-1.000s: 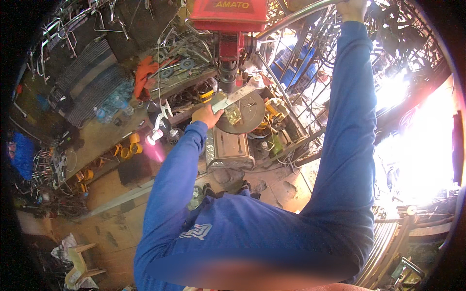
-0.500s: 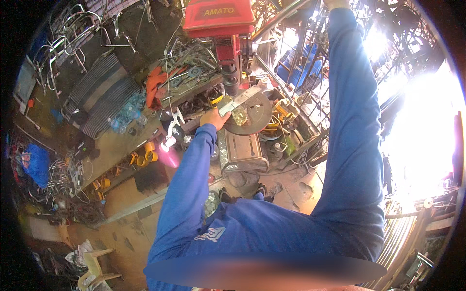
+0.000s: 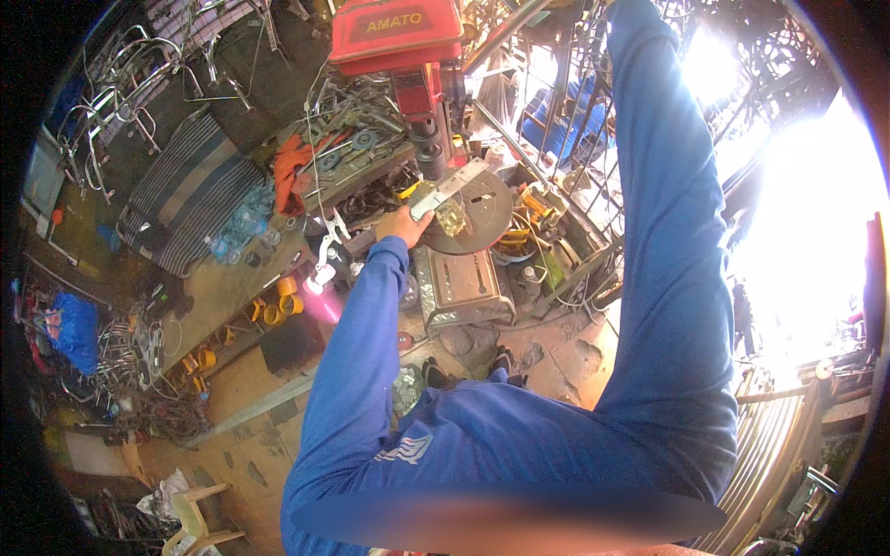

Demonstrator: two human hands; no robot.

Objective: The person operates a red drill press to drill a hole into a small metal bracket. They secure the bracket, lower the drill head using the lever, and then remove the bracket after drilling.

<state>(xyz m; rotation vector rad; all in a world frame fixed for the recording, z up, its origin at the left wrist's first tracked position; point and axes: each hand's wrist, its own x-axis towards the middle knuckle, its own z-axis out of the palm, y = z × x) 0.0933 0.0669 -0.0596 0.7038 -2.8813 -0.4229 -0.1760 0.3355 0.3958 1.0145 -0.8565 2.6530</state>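
My left hand point(image 3: 405, 225) is closed on the near end of a flat, pale metal strip point(image 3: 454, 188). The strip lies slantwise over the round table point(image 3: 487, 222) of a red drill press point(image 3: 399, 37), its far end pointing up and right. Above the strip hangs the drill's dark spindle point(image 3: 427, 153); whether a bit touches the metal cannot be made out. A lumpy yellowish piece point(image 3: 451, 221) sits on the round table beside my fingers. My right arm point(image 3: 667, 185) stretches up past the top edge of the picture, and the hand itself is cut off.
Left of the press, a bench point(image 3: 232, 287) carries clear plastic bottles point(image 3: 243, 236) and a white clamp lamp point(image 3: 326, 255). An orange cloth point(image 3: 295, 167) lies by piled metal parts. Yellow tools point(image 3: 538, 208) crowd the right side. The drill's slotted base point(image 3: 466, 287) stands before my feet.
The view has shifted slightly, so the press and my left hand appear a little further left. My right hand, partly visible before, has passed out of the top edge. The strip stays in my left hand.
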